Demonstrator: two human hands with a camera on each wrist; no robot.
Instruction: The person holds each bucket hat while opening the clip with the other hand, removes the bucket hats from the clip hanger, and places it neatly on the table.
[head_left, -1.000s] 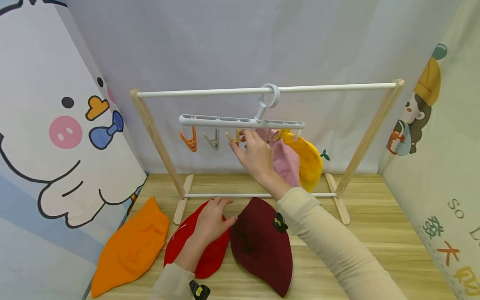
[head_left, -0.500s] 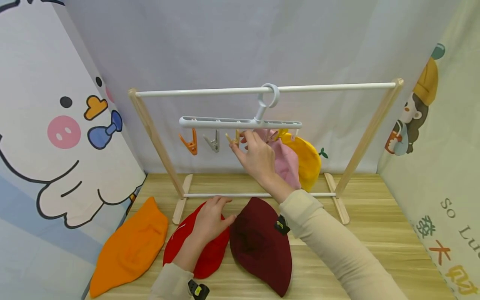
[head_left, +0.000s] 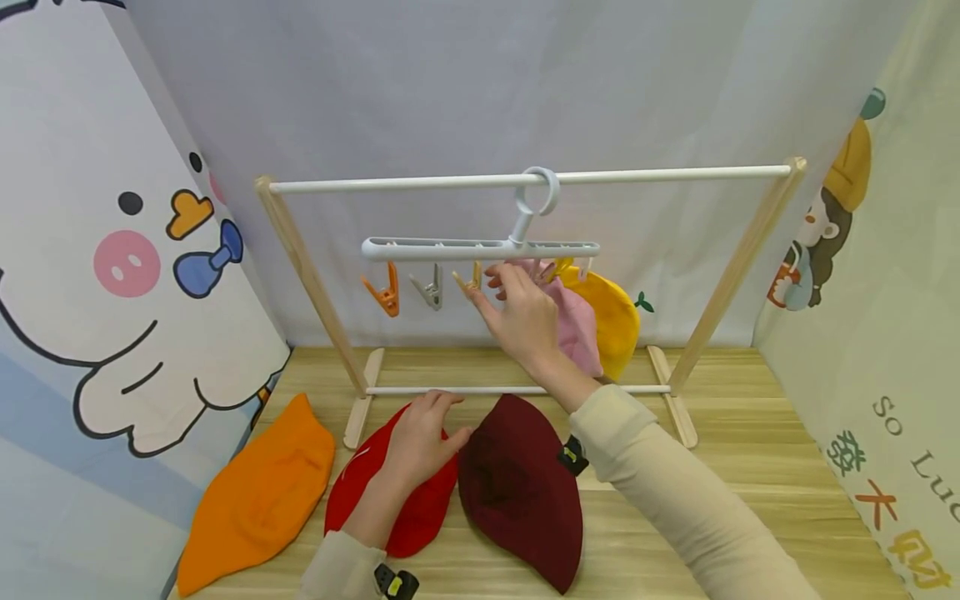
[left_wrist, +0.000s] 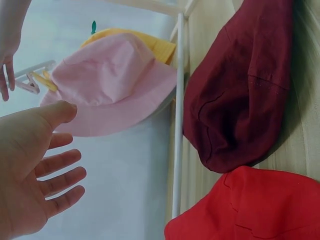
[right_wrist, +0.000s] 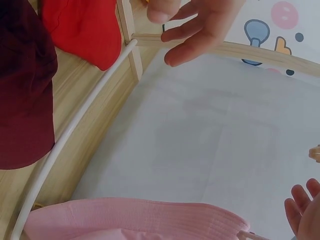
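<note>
My right hand (head_left: pixel 525 321) is raised under the hanger (head_left: pixel 442 249), thumb and fingers spread. Its thumb tip overlaps a pale yellow clip (head_left: pixel 472 275) in the head view; the right wrist view shows that clip (right_wrist: pixel 315 153) apart from the fingertips (right_wrist: pixel 298 191). Just right of the hand hangs a pink bucket hat (head_left: pixel 576 325), with a yellow hat (head_left: pixel 611 317) behind it. My left hand (head_left: pixel 420 442) hovers with loose, parted fingers over a red hat (head_left: pixel 420 512); the left wrist view shows its palm (left_wrist: pixel 20 170) holding nothing.
An orange clip (head_left: pixel 385 292) and a grey clip (head_left: pixel 431 289) hang at the hanger's left. The hanger hooks over a white rail (head_left: pixel 397 182) on a wooden-legged rack. On the wooden table lie an orange hat (head_left: pixel 262 500) and a maroon hat (head_left: pixel 525 500).
My right hand has drawn slightly right, its fingers coming away from the pale yellow clip. The hanger has swung a little. My left hand has barely moved.
</note>
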